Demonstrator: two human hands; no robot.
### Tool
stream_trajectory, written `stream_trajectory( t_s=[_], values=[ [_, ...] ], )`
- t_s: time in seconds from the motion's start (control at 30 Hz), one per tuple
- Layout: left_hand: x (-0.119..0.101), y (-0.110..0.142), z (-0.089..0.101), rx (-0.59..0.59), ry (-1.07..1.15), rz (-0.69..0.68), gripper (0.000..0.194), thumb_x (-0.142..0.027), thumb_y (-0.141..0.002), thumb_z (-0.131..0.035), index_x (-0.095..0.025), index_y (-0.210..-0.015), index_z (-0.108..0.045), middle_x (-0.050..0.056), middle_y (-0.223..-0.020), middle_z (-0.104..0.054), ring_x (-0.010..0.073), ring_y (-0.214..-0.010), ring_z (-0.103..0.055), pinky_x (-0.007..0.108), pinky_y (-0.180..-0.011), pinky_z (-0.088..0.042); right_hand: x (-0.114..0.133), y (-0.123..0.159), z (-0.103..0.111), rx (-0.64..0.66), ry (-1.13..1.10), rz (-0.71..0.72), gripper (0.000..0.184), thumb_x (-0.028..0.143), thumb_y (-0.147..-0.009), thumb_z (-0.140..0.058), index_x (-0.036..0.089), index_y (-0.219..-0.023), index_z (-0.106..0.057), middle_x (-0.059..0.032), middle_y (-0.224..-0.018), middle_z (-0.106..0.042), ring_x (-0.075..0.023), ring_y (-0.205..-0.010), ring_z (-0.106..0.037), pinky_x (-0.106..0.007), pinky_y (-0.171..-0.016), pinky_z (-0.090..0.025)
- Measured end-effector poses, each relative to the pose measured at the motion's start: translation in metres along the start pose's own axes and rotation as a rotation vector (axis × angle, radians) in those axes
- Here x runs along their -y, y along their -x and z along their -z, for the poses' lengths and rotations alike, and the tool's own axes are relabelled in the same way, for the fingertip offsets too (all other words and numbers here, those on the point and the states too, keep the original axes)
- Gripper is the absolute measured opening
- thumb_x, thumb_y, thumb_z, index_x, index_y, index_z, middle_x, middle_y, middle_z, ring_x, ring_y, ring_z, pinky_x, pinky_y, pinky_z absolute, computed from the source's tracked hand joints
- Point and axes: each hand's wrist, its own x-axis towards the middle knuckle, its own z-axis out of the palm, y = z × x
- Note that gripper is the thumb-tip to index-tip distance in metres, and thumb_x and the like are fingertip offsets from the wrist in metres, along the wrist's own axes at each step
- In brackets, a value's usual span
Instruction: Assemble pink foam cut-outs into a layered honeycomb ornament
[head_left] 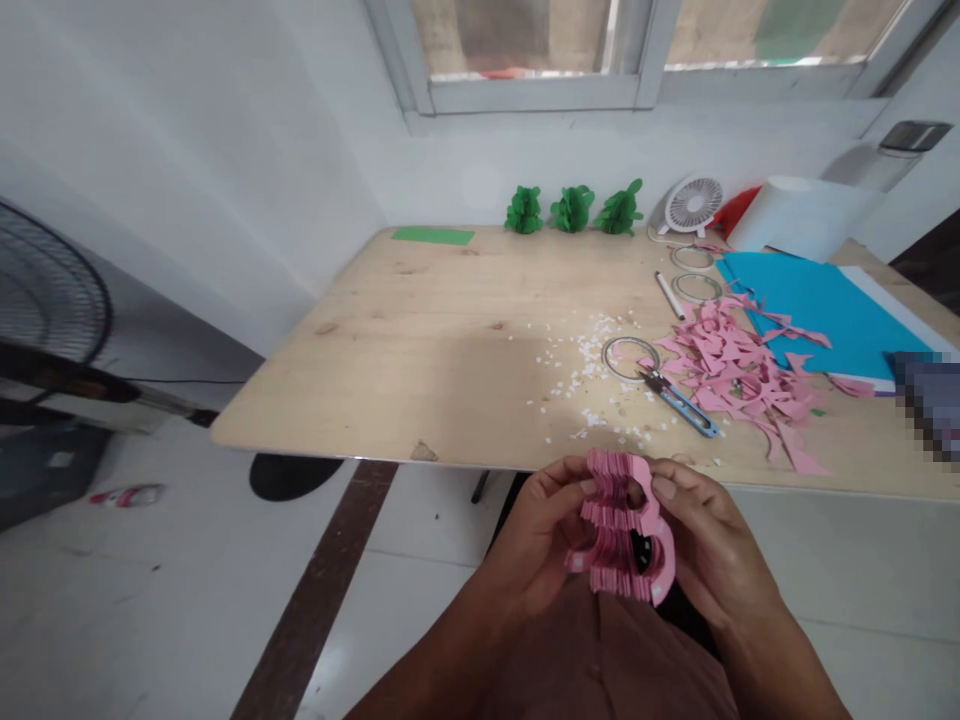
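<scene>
A stack of pink paper cutouts (660, 540) is held in front of my body, just off the table's front edge. Its many layers fan out on the left side, and holes run through the shape. My left hand (544, 525) grips the fanned side with thumb and fingers. On the other side, my right hand (705, 520) pinches the front piece near its upper edge. Beyond the hands on the table lie blue thread snips (681, 404), a roll of tape (631, 357) and small white paper bits (592, 365).
Pink paper scraps (739, 360) are heaped at the right, beside blue sheets (817, 310) and a marker (670, 296). Green paper figures (574, 210) stand along the wall near a small white fan (694, 206). A green strip (433, 236) lies far left; a floor fan (45, 290) stands left.
</scene>
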Motion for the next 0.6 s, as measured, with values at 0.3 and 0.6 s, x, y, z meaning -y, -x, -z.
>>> stream_trajectory(
  t_s=[0.3,0.6],
  values=[
    [0.000,0.004,-0.016,-0.076,-0.072,-0.149,0.007,-0.014,-0.072,-0.066,-0.013,-0.079,-0.066,0.004,-0.065,-0.067,0.0085,-0.055,-0.057,0.013,-0.042,-0.034,-0.006,-0.003,0.004,0.000,0.137,0.096,0.011,0.032,-0.077,-0.071,0.023,-0.083,-0.074,0.0002,-0.071,-0.066,-0.0139,-0.065,-0.056,-0.022,-0.062,-0.044],
    [0.006,0.005,-0.022,-0.093,-0.157,-0.254,0.007,-0.019,-0.072,-0.067,-0.013,-0.076,-0.068,0.002,-0.065,-0.064,0.0093,-0.059,-0.057,0.019,-0.057,-0.046,-0.011,-0.003,0.010,0.009,0.176,0.130,0.012,0.031,-0.080,-0.069,0.025,-0.089,-0.074,0.0006,-0.072,-0.064,-0.0142,-0.066,-0.054,-0.023,-0.062,-0.043]
  ],
)
